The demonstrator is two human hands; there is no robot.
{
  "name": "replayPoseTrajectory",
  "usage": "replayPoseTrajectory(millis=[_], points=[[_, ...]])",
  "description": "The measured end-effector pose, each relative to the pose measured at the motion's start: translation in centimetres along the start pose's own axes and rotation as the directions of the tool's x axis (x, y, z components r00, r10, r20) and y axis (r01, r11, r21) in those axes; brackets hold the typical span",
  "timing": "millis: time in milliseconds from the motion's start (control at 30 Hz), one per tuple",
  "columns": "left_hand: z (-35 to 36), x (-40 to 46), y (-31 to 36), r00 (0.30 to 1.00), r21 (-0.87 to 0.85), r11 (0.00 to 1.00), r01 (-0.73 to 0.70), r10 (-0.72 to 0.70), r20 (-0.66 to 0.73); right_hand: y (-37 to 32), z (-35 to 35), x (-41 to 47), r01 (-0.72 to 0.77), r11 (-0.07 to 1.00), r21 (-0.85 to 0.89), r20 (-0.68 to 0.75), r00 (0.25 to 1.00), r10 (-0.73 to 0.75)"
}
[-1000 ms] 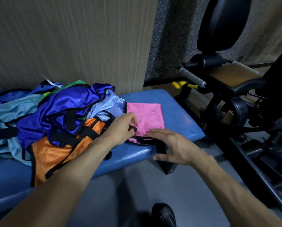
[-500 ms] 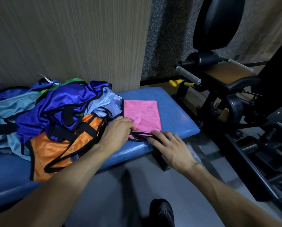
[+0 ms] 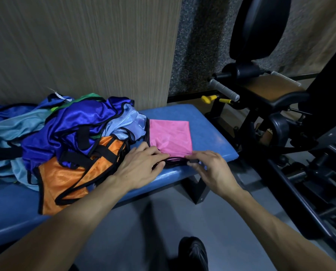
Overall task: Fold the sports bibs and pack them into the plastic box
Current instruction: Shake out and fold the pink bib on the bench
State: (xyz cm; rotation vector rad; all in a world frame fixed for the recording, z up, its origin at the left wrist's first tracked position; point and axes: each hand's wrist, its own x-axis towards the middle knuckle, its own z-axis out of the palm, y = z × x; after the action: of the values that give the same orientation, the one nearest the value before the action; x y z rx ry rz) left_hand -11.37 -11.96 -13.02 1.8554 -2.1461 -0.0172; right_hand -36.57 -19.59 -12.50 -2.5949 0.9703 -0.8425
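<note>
A person's two bare hands work at the near edge of a folded pink bib (image 3: 170,136), a flat, roughly square piece of fine mesh fabric edged in black binding, lying on the smooth padded top of a blue vinyl bench (image 3: 208,130). The left hand (image 3: 141,167) rests on the bib's near left corner with its fingers laid fairly straight across the cloth and black trim. The right hand (image 3: 212,169) has its fingers curled at the near right corner, pinching a black strap end between thumb and fingertips. To the left, touching the pink bib, sits a loose heap of unfolded bibs (image 3: 71,139): glossy royal-blue satin on top, pale blue mesh beneath, an orange mesh bib (image 3: 65,178) with black straps draped toward the bench's front edge, and a sliver of green at the back. A ribbed wood-grain wall panel (image 3: 85,45) rises behind the bench. A black gym machine (image 3: 270,98) with a padded seat and yellow-tipped pins stands to the right on the grey floor.
</note>
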Motion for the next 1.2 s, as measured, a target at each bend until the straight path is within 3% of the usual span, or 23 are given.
replayPoseTrajectory(millis=[233, 367, 500, 667, 800, 933, 1100, 1200], points=[[-0.5, 0.2, -0.1, 0.998, -0.012, 1.000, -0.021, 0.022, 0.056, -0.3, -0.6, 3.3, -0.267, 0.954, 0.137, 0.135, 0.959, 0.249], [-0.6, 0.4, -1.1, 0.993, -0.019, 0.996, -0.084, 0.085, 0.084, 0.3, 0.8, 4.7, -0.406, 0.905, 0.131, 0.134, 0.911, 0.389], [-0.5, 0.9, -2.4, 0.987, -0.085, 0.990, -0.115, 0.123, 0.099, 0.6, 2.2, 5.2, -0.431, 0.899, 0.073, 0.079, 0.901, 0.426], [-0.4, 1.5, -3.6, 0.987, -0.157, 0.979, -0.128, 0.142, 0.079, 0.5, 2.8, 5.3, -0.315, 0.947, 0.068, -0.023, 0.948, 0.317], [-0.2, 1.6, -4.3, 0.986, -0.186, 0.972, -0.143, 0.155, 0.052, 0.5, 2.7, 5.2, -0.112, 0.993, -0.044, -0.048, 0.993, 0.110], [-0.1, 1.6, -4.4, 0.987, -0.229, 0.962, -0.147, 0.158, 0.032, 0.8, 2.7, 4.6, -0.019, 0.994, -0.107, -0.070, 0.997, 0.011], [-0.1, 1.7, -5.1, 0.995, -0.362, 0.931, -0.051, 0.078, 0.061, 1.7, 1.1, 2.9, 0.104, 0.975, -0.194, 0.132, 0.988, -0.079], [-0.2, 1.7, -5.3, 0.994, -0.397, 0.918, 0.013, 0.032, 0.107, 2.4, 0.9, 1.9, 0.092, 0.980, -0.178, 0.203, 0.978, -0.055]])
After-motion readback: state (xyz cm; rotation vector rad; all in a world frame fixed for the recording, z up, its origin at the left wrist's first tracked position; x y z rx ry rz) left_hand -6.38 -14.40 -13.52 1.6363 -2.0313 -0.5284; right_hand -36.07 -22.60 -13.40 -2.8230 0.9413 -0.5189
